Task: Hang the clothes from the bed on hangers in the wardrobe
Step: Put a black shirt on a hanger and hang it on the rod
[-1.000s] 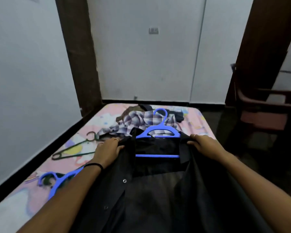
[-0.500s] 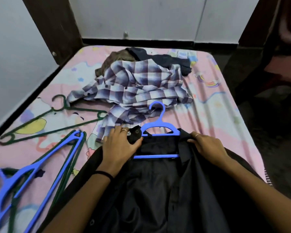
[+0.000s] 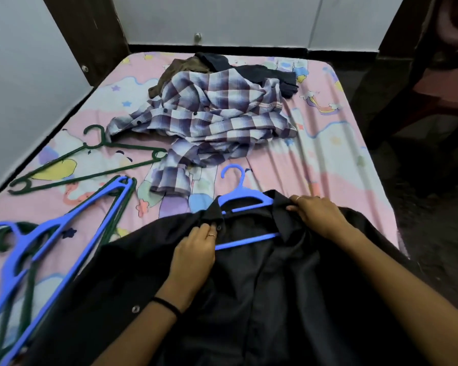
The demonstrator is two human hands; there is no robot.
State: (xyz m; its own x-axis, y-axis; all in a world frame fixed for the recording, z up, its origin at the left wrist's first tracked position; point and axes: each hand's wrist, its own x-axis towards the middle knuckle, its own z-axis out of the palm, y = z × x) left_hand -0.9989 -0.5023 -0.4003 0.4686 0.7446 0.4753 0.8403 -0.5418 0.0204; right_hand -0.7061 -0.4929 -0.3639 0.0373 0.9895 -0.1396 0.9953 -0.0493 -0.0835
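A black shirt lies open on the near part of the bed, with a blue hanger inside its neck. The hanger's hook points away from me. My left hand pinches the left collar edge by a button. My right hand grips the right collar over the hanger's shoulder. A purple checked shirt lies crumpled further up the bed, with a brown garment and a dark garment behind it.
Spare blue hangers and green hangers lie on the bed's left side. A grey wall runs along the left, a dark wooden post stands at the far left corner, and a dark chair is at the right.
The view has tilted down from the wall onto the bed. My left hand has slid back from the hanger's shoulder to the collar edge. My right hand stays on the right collar.
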